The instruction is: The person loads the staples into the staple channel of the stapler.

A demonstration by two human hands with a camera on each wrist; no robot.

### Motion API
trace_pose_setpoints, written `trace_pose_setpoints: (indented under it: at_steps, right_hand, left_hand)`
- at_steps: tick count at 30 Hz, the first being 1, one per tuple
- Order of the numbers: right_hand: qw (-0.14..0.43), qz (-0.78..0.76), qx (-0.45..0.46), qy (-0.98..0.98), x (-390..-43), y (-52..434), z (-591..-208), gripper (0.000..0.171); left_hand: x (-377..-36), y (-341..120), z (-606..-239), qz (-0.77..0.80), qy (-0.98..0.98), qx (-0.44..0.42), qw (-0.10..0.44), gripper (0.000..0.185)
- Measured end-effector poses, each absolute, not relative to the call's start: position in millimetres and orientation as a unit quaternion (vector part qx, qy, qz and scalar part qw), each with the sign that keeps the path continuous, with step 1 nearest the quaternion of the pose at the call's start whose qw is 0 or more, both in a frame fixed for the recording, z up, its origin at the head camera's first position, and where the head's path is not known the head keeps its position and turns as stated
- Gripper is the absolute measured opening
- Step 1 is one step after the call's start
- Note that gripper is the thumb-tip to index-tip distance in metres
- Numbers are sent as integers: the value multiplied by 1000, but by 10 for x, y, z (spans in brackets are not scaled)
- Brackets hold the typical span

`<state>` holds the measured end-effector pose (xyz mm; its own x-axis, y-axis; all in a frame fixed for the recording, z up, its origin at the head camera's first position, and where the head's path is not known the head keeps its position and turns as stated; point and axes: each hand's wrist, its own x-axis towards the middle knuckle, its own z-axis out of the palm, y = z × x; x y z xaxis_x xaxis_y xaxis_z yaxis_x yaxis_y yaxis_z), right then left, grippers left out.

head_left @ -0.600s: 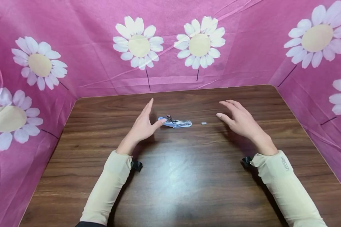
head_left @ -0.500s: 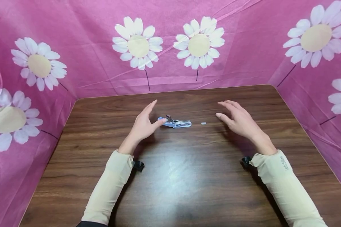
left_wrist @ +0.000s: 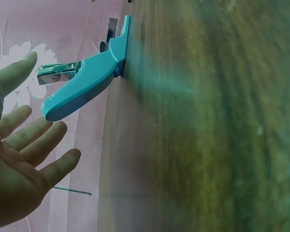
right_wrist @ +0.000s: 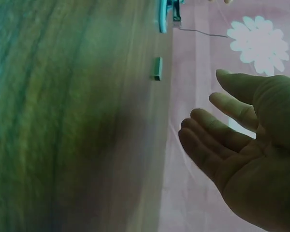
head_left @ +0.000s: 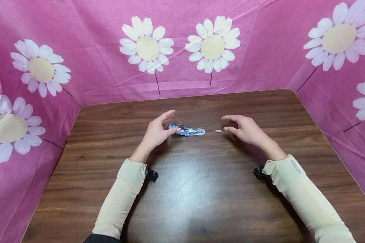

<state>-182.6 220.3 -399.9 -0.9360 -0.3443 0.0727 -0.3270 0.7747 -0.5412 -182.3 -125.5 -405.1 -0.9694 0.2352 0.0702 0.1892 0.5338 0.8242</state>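
Observation:
A light blue stapler lies opened out on the table, its metal magazine showing and its top arm folded back to the left. My left hand is around the stapler's left end, thumb overlapping it in the head view; in the left wrist view the spread fingers stand apart from the stapler. To the right of the stapler lies a small strip of staples. My right hand hovers just right of that strip, thumb and fingers parted with nothing between them.
The brown wood-grain table runs back to a pink cloth printed with white daisies, which also hangs at both sides. A black wrist camera sits below the left cuff, and another below the right one.
My right hand has moved left, closer to the strip of staples. My left hand has shifted slightly right, its fingers bending in toward the stapler. Stapler and strip have stayed put.

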Motion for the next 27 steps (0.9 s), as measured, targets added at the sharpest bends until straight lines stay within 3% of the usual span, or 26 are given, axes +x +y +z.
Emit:
trace_pose_setpoints:
  at_steps: [15,27]
  right_hand:
    - [86,-335,-90,934,-1916,2152,-4154,23]
    - [88,-296,-89,947,-1963,2059,-4199,19]
  left_hand:
    - [-1836,-1213,-4089,454,882,120,48,60]
    - [-1866,-1212,-4112,446,885,117,63,53]
